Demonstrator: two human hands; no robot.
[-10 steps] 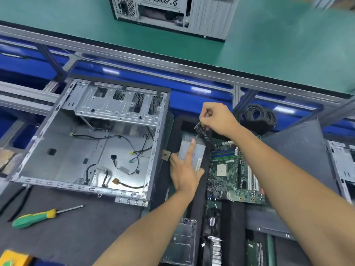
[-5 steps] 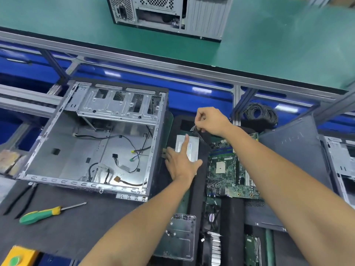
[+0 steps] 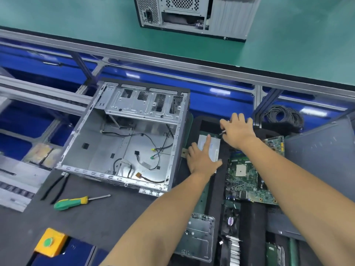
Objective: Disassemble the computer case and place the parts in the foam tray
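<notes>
Over at the top of the foam tray, right of the stripped case, my left hand lies flat with fingers straight on the silver power supply, long axis running away from me. Right hand, fingers spread, pinches its cable just beyond, so it's nearer.

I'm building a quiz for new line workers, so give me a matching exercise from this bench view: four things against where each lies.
Things:
1. screwdriver
2. motherboard
3. coiled cable
4. left hand

Places:
A. flat on the silver drive in the foam tray
B. on the dark mat in front of the open case
C. beyond the tray, by the frame post
D. in the tray, under the right forearm

Pairs: 1-B, 2-D, 3-C, 4-A
</notes>
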